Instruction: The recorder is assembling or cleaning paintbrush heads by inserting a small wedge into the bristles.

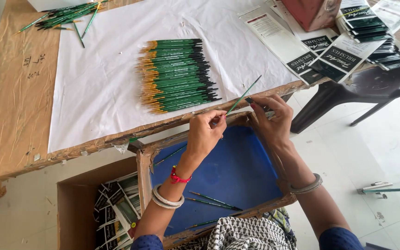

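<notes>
already a good share of the brushes looks sorted, to judge by the table: a neat stack of green-handled brushes (pixel 176 75) lies in tight rows on the white paper sheet (pixel 112 69), bristle ends to the left and dark handle tips to the right. a looser heap of brushes (pixel 65 17) sits at the far left corner of the sheet, and a few stray brushes (pixel 211 200) lie in the blue tray (pixel 237 171) on the person's lap, so there seems to be a fair amount left to go through.

the left hand (pixel 205 132) is closed with fingertips pinched on the lower end of a single green brush (pixel 243 96), which slants up and to the right above the table's near edge. the right hand (pixel 270 118) has its fingers curled narrowly around a small dark piece near the same brush; whether it also touches the brush cannot be told.

as for packaging, flat sleeves (pixel 320 58) lie fanned out at the far right of the table, long and narrow, white in the upper part with a dark green band at the bottom carrying pale lettering. a taller pile of the same dark sleeves (pixel 371 28) stands behind them, beside a reddish-brown box (pixel 312 13). down at the left of the person's knees, an open cardboard carton (pixel 79 208) holds more sleeves (pixel 116 208), stacked on edge, white and dark green. some dark handwriting marks the brown paper covering (pixel 19 92) of the table at the left.
</notes>
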